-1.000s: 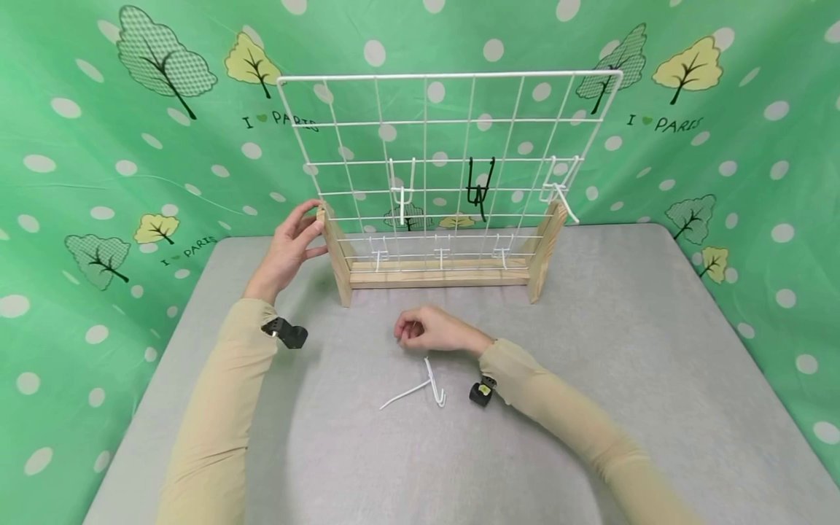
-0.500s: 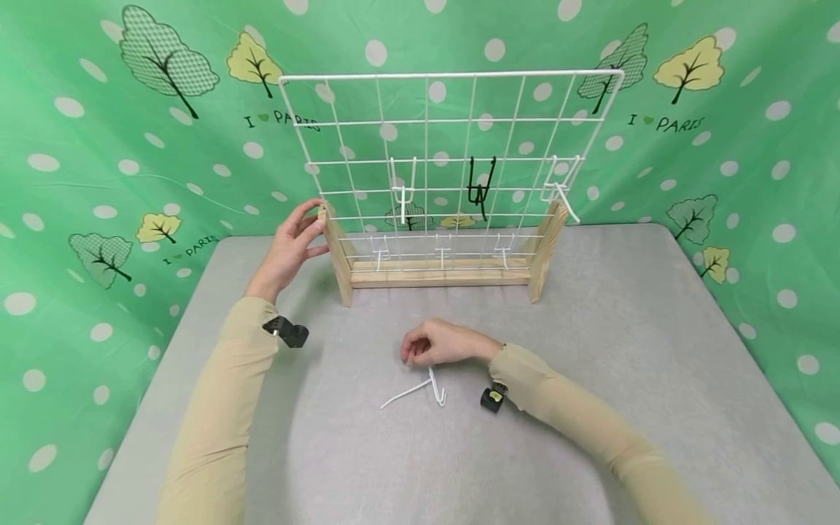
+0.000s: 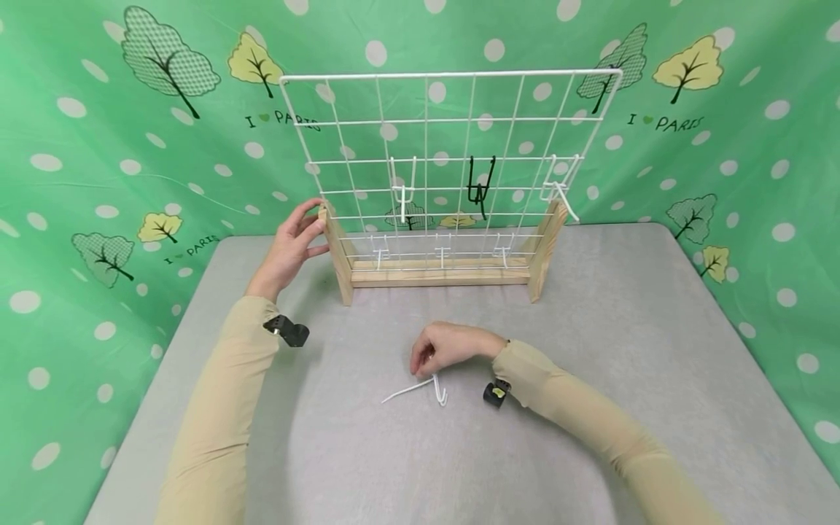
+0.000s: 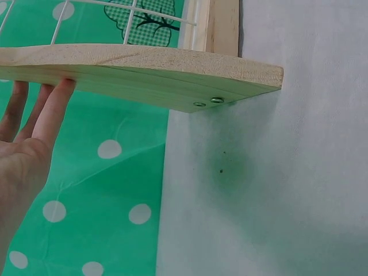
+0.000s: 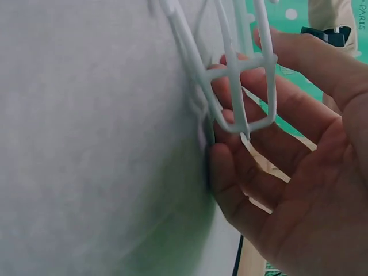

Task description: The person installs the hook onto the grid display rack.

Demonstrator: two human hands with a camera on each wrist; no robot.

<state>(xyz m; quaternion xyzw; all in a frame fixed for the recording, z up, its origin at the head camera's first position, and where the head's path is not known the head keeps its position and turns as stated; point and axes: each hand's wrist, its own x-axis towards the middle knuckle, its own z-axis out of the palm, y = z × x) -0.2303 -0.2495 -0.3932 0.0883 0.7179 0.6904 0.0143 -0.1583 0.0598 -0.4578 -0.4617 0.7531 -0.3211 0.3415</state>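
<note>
A white wire grid rack (image 3: 453, 160) on a wooden base stands on the grey table (image 3: 623, 350) at 12 o'clock, several hooks hung on its wires. The left hand (image 3: 289, 248) rests at the rack's left wooden upright (image 3: 335, 251), fingers straight; the left wrist view shows fingertips (image 4: 60, 92) touching the wood. At 6 o'clock from the rack lies a loose white wire hook (image 3: 420, 390). The right hand (image 3: 442, 348) sits just above it at its 12 o'clock, fingers curled down. Only the right wrist view shows the contact: fingers (image 5: 253, 132) curl round the hook's wire loop (image 5: 241, 86).
</note>
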